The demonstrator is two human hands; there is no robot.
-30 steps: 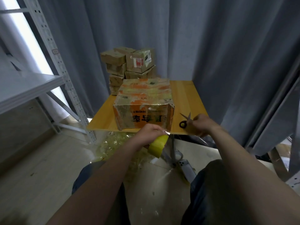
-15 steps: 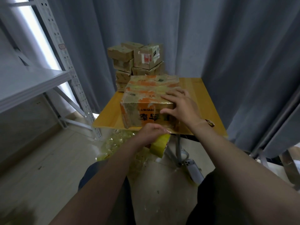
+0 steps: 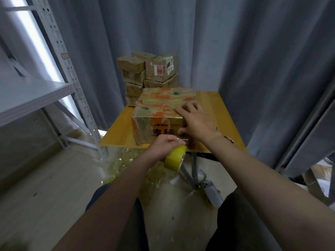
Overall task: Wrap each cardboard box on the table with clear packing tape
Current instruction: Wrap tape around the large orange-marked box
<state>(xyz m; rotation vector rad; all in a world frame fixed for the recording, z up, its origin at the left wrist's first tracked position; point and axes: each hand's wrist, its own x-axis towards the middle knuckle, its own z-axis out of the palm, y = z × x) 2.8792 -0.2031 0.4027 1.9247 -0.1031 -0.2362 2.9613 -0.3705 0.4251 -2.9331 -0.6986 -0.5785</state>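
Cardboard box [image 3: 159, 113]: worn brown carton with orange patches and dark printed characters on the near face, glossy under layers of clear tape. Sits on the yellow wooden surface [image 3: 219, 113], toward its near edge and left of middle.

Right grip [image 3: 196, 122]: spread over the box's near right corner, fingers straight on the top, thumb pressed against the near face, holding nothing. Left grip [image 3: 161, 147]: curled round a yellow tape roll [image 3: 175, 159], just below the near edge of the surface at the foot of the box's near face, with a glint of clear tape between roll and box.

Against half a second earlier: right grip drawn back toward the near right corner, thumb lower on the near face; left grip and roll in much the same place.

Surroundings: stack of smaller cartons [image 3: 145, 69] behind the box at the far left, footing hidden; grey curtain [image 3: 253, 51] behind and to the right; white metal shelf rack [image 3: 36, 93] at left; crumpled used tape [image 3: 125, 163] on the floor under the near edge; white handheld device [image 3: 212, 192] beside the surface's legs. Lower right of the near face hidden by both grips.
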